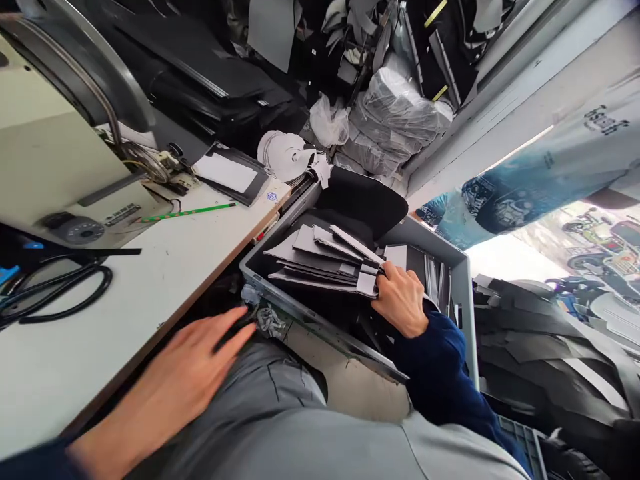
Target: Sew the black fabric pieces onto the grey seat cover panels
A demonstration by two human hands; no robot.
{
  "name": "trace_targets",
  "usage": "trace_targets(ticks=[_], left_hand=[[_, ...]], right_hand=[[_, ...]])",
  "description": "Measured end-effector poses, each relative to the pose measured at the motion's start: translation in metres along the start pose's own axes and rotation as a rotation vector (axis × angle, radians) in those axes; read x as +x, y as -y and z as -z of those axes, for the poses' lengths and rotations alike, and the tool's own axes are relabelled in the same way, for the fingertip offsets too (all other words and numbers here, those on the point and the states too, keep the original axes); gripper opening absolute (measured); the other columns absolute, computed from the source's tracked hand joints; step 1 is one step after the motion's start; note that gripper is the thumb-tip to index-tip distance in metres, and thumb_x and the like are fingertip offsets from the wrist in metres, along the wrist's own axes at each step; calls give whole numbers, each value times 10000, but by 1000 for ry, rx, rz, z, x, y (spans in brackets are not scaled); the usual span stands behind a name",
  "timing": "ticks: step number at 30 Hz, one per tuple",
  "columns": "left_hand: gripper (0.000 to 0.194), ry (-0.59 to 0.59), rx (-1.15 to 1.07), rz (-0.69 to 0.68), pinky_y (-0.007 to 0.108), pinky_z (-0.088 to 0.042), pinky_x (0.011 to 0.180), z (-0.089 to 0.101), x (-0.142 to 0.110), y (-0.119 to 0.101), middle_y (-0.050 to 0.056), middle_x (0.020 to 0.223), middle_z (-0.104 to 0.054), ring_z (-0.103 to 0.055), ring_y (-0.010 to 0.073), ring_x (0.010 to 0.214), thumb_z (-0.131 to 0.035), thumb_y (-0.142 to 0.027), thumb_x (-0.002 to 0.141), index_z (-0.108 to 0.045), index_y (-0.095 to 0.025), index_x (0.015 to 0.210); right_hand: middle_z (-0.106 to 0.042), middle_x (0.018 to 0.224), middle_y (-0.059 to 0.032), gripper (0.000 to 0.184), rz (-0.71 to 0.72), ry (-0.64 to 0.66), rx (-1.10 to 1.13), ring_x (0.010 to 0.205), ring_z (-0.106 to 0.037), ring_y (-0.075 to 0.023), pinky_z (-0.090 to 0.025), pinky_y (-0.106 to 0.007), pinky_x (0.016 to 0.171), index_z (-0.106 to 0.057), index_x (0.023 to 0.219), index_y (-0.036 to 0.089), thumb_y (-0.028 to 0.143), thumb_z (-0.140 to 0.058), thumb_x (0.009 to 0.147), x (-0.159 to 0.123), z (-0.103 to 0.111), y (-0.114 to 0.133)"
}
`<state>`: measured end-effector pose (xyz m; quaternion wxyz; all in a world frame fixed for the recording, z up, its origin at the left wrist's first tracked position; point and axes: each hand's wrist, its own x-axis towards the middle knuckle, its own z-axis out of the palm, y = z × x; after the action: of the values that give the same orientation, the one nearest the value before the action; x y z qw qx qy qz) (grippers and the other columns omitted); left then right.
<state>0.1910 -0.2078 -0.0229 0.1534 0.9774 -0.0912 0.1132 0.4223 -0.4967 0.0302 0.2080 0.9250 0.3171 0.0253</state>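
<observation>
My right hand is closed round the end of a bundle of black-and-grey flat sheets, which fans out to the left over a grey plastic crate. A pale band or strip shows at the gripped end. Under and behind the bundle the crate holds more dark pieces, among them a curved black panel. My left hand hangs over my lap beside the table edge, slightly blurred, its fingers stretched out and holding nothing.
On the left, a sewing machine stands on a white table with black-handled scissors and a green pencil. Plastic-wrapped bundles lie behind the crate. Dark sheets are heaped at the right.
</observation>
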Motion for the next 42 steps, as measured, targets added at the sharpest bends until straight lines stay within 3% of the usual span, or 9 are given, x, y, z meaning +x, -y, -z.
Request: trace_targets(ticks=[4,7,11,18,25,28,32,38,42], left_hand=[[510,13,-57,-51,422,-358,1080,-51,84,-29,104,1484,-340,-362,236,1325,-404,-133,901,-368,-180,1408],[493,-30,-100,-9,442,-338,1090,-71,111,-44,118,1390,-451,-425,240,1253,-416,-149,903,-381,-151,1394],[439,-7,-143,11,462,-371,1050,-80,107,-49,126,1284,-521,-483,254,1135,-433,-162,897,-456,-148,1334],[552,52,-328,-9,435,-423,1010,-88,97,-64,136,1346,-428,-412,263,1211,-465,-87,819,-416,-168,1363],[463,-53,-328,61,464,-460,921,-78,121,-46,128,1538,-97,-336,324,1294,-572,-98,776,-518,-230,1217],[416,-12,-252,67,462,-446,897,-76,133,-39,129,1490,-256,-411,311,1201,-611,-133,770,-530,-227,1167],[364,61,-205,40,406,-428,856,-77,137,-37,103,1195,-570,-486,259,1037,-554,-164,819,-507,-189,1178],[842,83,-172,90,373,-404,799,-76,139,-38,85,995,-620,-515,258,928,-564,-243,821,-69,-186,1499],[928,89,-107,126,394,-414,801,-76,144,-45,87,985,-609,-530,271,914,-608,-308,797,-13,-232,1506]], right_hand=[[-583,987,-113,102,5,6,7,844,-514,-232,-278,-360,692,-655,720,153,207,-577,683,-1,-2,-4],[-586,990,-110,94,14,8,4,847,-513,-234,-279,-362,697,-648,717,158,212,-580,683,-1,-3,-4],[-588,1022,-105,93,15,9,5,851,-519,-231,-281,-360,699,-647,722,164,203,-572,685,1,-4,-3],[-584,977,-66,103,-83,7,8,767,-519,-190,-270,-328,637,-650,728,185,193,-551,699,10,-2,-13],[-579,949,-57,108,-62,13,-34,722,-518,-176,-284,-317,634,-656,722,187,178,-551,698,12,3,-11],[-586,969,-57,98,-51,6,-33,739,-530,-179,-311,-319,666,-646,708,184,167,-552,685,11,3,-10],[-593,1010,-60,92,-32,5,-29,787,-544,-191,-330,-321,699,-643,707,183,161,-559,677,10,1,-11],[-597,1038,-78,93,42,9,-60,858,-550,-211,-338,-332,726,-648,722,176,167,-563,687,2,-1,-5],[-601,1047,-80,97,93,17,-65,869,-555,-214,-342,-330,720,-651,746,176,178,-567,696,-6,-3,-2]])
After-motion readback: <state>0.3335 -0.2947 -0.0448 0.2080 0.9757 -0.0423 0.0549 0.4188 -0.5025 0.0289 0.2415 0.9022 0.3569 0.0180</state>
